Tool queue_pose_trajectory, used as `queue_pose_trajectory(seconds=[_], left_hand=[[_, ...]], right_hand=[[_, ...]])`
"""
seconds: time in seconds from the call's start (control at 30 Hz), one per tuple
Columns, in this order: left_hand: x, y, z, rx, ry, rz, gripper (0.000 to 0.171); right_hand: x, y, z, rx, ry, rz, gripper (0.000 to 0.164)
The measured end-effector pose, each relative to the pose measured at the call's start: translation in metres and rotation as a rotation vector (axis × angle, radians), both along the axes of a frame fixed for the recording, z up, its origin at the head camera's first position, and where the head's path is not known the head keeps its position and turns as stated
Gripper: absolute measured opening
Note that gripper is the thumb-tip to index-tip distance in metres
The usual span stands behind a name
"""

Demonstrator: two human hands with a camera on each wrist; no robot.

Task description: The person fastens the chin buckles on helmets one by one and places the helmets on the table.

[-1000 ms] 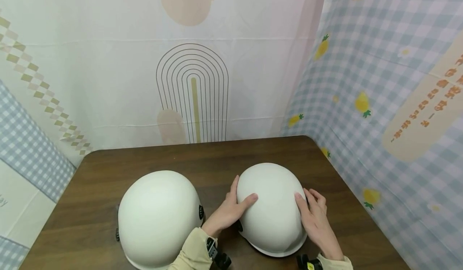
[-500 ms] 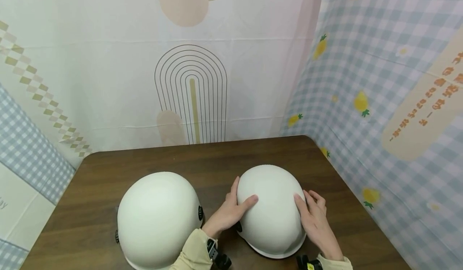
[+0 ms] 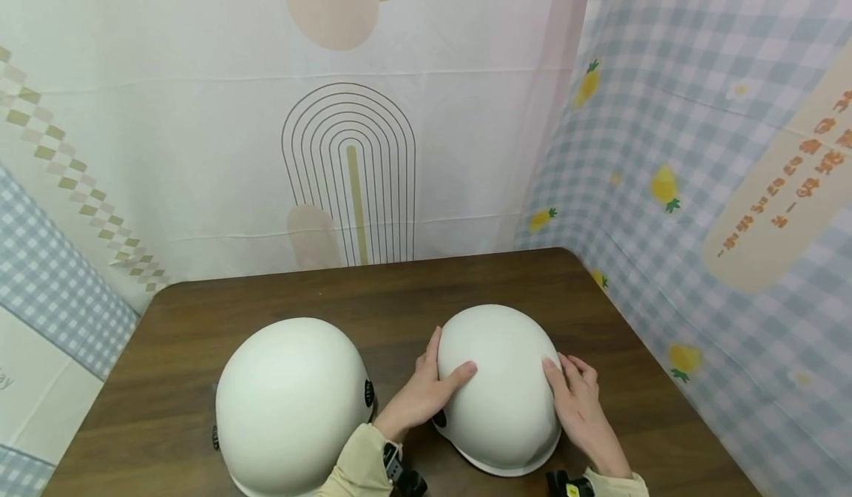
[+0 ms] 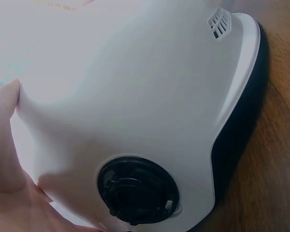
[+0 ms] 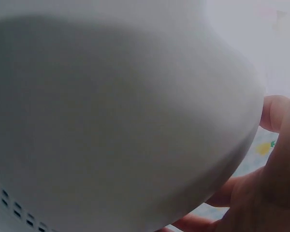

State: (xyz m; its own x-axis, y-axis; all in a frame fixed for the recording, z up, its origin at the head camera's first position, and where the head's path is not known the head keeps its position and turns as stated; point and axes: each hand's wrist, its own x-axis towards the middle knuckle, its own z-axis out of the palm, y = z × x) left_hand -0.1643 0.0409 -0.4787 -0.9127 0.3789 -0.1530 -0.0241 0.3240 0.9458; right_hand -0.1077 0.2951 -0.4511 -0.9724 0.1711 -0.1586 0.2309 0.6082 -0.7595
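In the head view a white helmet (image 3: 499,401) sits on the right half of the brown table, its rim toward me. My left hand (image 3: 421,397) holds its left side, thumb laid over the shell and fingers along the far side. My right hand (image 3: 580,407) grips the opposite side in the same way. The left wrist view shows a black round fitting (image 4: 137,191) on the shell and a slotted vent (image 4: 219,23) near the rim. In the right wrist view the pale shell (image 5: 111,125) fills most of the picture, with a row of small slots at lower left.
A second white helmet (image 3: 293,401) stands on the table (image 3: 393,297) to the left, beside my left forearm, with black fittings on its sides. Patterned cloths (image 3: 492,149) hang behind the table and on both sides.
Both hands keep their hold on the right helmet, which stays nearly in place. The view shifts slightly.
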Motion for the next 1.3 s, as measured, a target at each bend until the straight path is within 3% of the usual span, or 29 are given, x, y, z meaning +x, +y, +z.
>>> queue_pose_trajectory(seconds=[0.3,0.97,1.13,1.3], left_hand=[[0.0,0.001,0.0,0.001,-0.009,0.003,0.098],[0.002,0.0,0.004,-0.011,0.008,0.01,0.099],[0.005,-0.003,0.014,-0.099,0.087,0.018,0.099],[0.011,-0.02,0.041,-0.142,0.241,0.051,0.085]], right_hand=[[-0.001,0.003,-0.006,-0.031,-0.031,0.056,0.087],[0.0,0.004,-0.01,-0.035,-0.037,0.049,0.088],[-0.001,0.008,-0.005,-0.012,-0.049,0.057,0.09],[0.0,0.013,0.003,0.048,-0.027,0.049,0.091]])
